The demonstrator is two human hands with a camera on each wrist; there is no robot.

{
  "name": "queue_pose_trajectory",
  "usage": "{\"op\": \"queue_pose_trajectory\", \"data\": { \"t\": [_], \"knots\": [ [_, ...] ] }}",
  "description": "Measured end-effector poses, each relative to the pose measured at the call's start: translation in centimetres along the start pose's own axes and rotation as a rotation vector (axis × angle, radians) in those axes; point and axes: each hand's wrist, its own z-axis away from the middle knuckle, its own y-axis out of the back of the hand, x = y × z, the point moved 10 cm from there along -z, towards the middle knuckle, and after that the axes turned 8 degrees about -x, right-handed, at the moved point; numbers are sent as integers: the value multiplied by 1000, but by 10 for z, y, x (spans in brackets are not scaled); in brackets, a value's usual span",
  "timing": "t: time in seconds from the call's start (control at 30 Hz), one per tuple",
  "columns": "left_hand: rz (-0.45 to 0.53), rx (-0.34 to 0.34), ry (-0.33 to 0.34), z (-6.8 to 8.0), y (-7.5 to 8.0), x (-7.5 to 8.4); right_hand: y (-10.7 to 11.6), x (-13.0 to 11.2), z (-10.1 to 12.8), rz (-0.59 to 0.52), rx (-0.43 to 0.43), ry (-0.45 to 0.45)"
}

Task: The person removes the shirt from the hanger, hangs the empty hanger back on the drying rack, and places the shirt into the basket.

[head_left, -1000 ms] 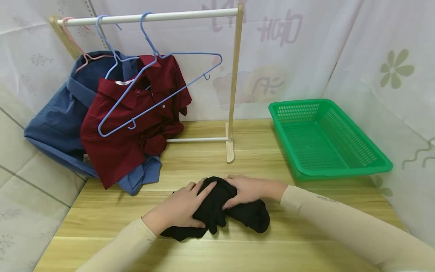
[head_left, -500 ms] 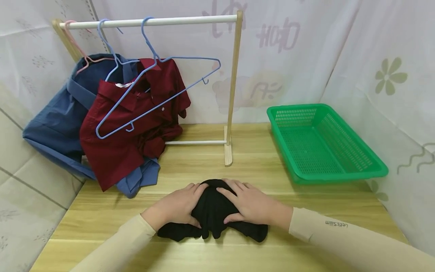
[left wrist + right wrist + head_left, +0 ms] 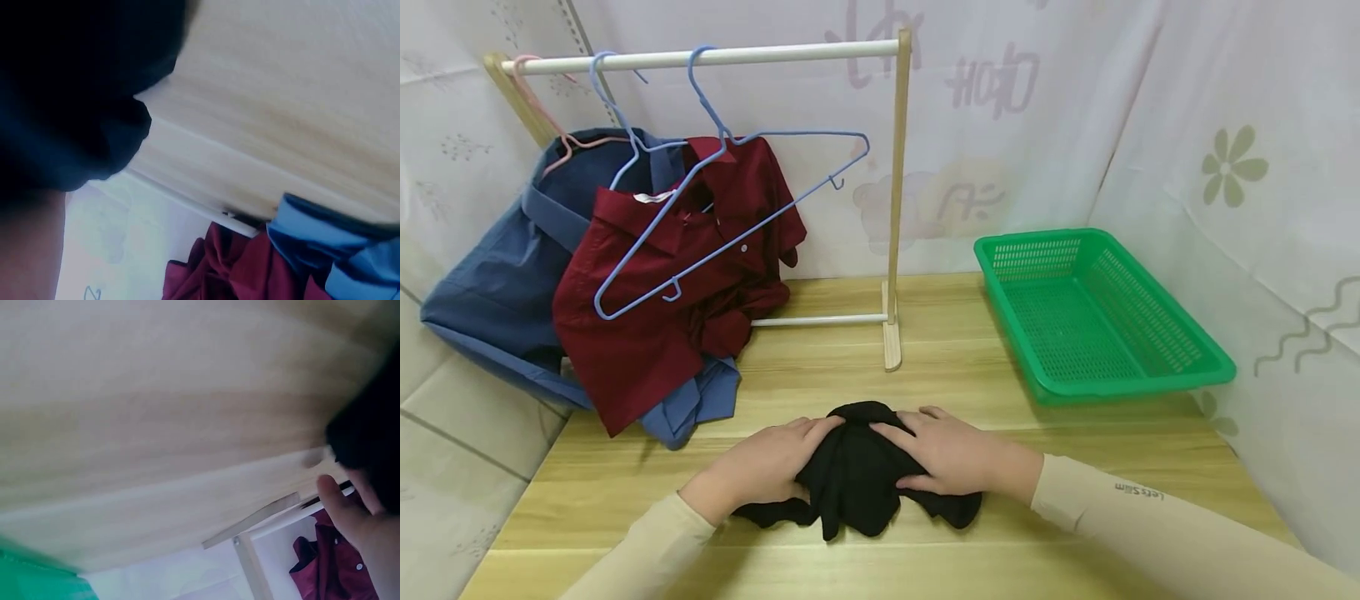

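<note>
I observe black cloth (image 3: 859, 479) bunched on the table (image 3: 820, 575). Left hand (image 3: 763, 467) grips its 9 o'clock side; right hand (image 3: 951, 454), its 3 o'clock side. Green basket (image 3: 1105, 388): 2 o'clock from the cloth.

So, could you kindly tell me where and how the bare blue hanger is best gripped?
I'd pinch the bare blue hanger at its neck, just below the hook, coming in from the front right. The hook hangs over the white rail, so lifting there should unhook it, and its right end juts past the red shirt behind it.
</note>
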Motion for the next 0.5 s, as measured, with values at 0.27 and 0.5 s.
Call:
{"op": "queue_pose_trajectory", "data": {
  "t": [0.27, 0.5],
  "knots": [
    [-61, 98, -59, -3, 10, 9, 16, -7, 3, 31, 132, 15],
    [-61, 131, -39, -8, 39, 9, 45, 12, 8, -180, 180, -9]
  ]
}}
